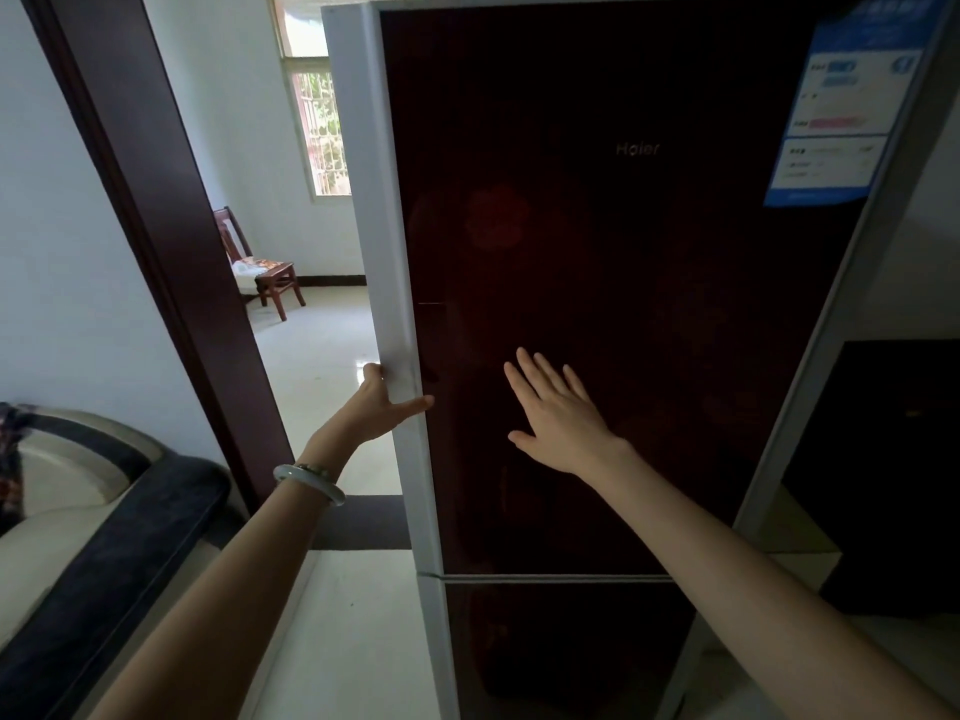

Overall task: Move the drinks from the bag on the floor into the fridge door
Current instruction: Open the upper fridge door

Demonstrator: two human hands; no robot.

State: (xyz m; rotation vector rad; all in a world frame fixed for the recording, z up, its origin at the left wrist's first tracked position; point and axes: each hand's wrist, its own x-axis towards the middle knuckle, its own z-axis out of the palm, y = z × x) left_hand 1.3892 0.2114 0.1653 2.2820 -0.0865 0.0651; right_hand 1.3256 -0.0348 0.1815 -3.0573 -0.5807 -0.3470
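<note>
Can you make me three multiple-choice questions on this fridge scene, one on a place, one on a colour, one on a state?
1. Where is the left hand?
A. On the fridge door left edge
B. On the chair
C. On the sticker

2. What colour is the door's front?
A. White
B. Dark red
C. Green

3. How is the right hand?
A. Fisted
B. Holding a bottle
C. Open, fingers spread

Answers: 1 A, its fingers wrap the pale side edge. 2 B, the glossy panel is dark red. 3 C, the flat palm faces the door, holding nothing.
</note>
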